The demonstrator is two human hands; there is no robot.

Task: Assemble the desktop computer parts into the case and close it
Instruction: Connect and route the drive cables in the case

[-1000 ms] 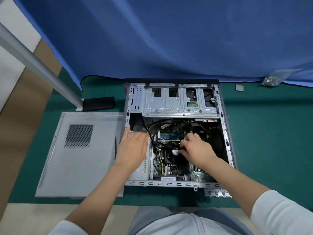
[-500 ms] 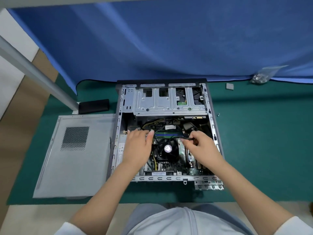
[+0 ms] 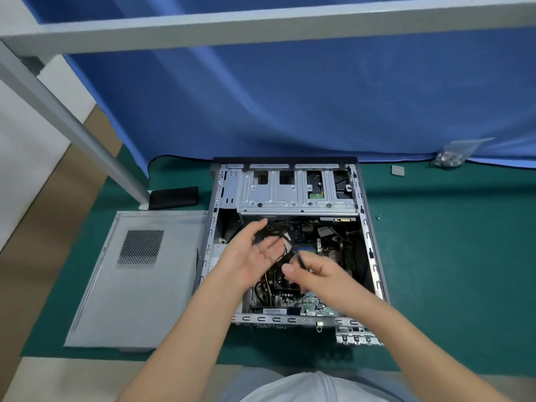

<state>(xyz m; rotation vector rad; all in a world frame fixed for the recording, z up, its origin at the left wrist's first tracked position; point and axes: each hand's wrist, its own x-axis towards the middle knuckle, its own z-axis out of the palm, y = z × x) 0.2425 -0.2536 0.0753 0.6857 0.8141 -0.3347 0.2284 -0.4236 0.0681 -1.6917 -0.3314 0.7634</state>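
1. No text, brand or number can be read anywhere.
2. A pale sticker (image 3: pixel 274 311) at the lower edge of the open computer case (image 3: pixel 374 256), centre of the frame, carries print too small and blurred to read.

A dark green mat (image 3: pixel 452 271) covers the work surface, with a strip of pale tabletop (image 3: pixel 66 378) showing at its near edge. The open computer case (image 3: pixel 374 256) lies on its side in the middle of the mat. Its grey side panel (image 3: pixel 130 300), vent grille facing up, lies flat just to the left, touching the case. Beyond the panel sits a small black block (image 3: pixel 174 197) against the foot of a grey metal post (image 3: pixel 72 132). To the right of the case lie a lone screw (image 3: pixel 378 217), a small grey square pad (image 3: pixel 397 170) and, furthest back, a clear bag of screws (image 3: pixel 452 155) at the hem of the blue cloth (image 3: pixel 290 97).
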